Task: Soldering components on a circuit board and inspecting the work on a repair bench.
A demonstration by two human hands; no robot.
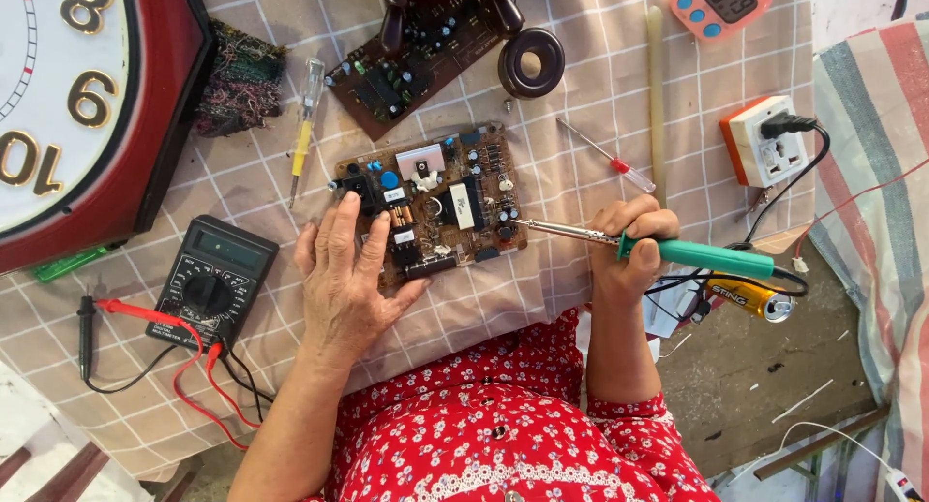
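The right hand (629, 233) has its grip closed around the green plastic handle of a soldering iron (668, 252), whose metal shaft points left, the tip touching the right edge of a brown rectangular circuit board (431, 207) crowded with components. The left hand (344, 275) lies flat with fingers spread, clamped on nothing, pressing the lower left part of that board against the desk (581, 96), which is covered by a beige checked cloth.

Just left of the left hand sits a black digital multimeter (215, 280) with red and black leads trailing below it. Above the board lie a second, darker circuit board (406, 72), a yellow-handled tester screwdriver (304, 130) and a dark round ring (531, 63). A small clear screwdriver with a red band (610, 158) rests above the right hand. Farther right stands an orange and white socket block (764, 139) with a black plug in it. A large red-framed wall clock (87, 105) fills the upper left corner.
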